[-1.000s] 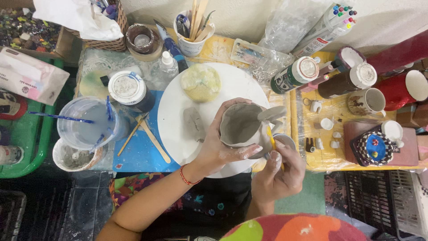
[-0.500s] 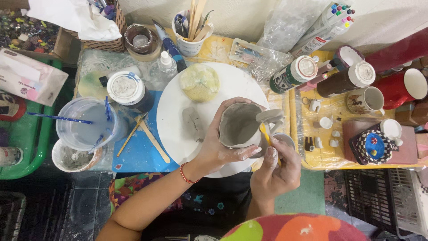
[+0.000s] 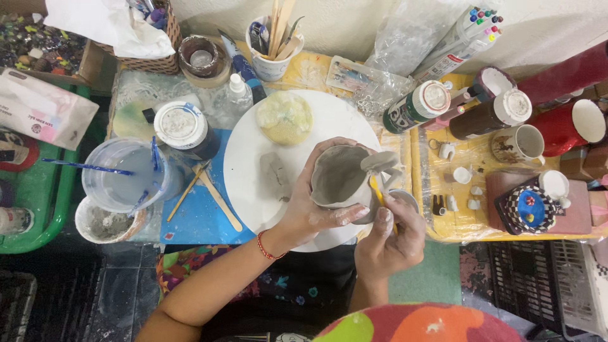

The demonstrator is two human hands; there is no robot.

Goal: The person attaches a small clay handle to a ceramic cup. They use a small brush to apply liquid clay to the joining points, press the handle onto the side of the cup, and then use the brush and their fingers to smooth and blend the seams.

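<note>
Showing, head view: left hand [image 3: 316,212] is cupping a grey clay cup [image 3: 339,177], fingers closing round its wall, tilting the mouth toward the person so the inside is facing up. Right hand [image 3: 389,237] is pinching a yellow tool [image 3: 377,191] against the cup's right side by the handle. Cup is hovering over the right near part of a white round board [image 3: 253,142]. Clay slab [image 3: 273,176] and yellow sponge [image 3: 285,117] are lying on it. Water tub [image 3: 123,174] is standing left.
</note>
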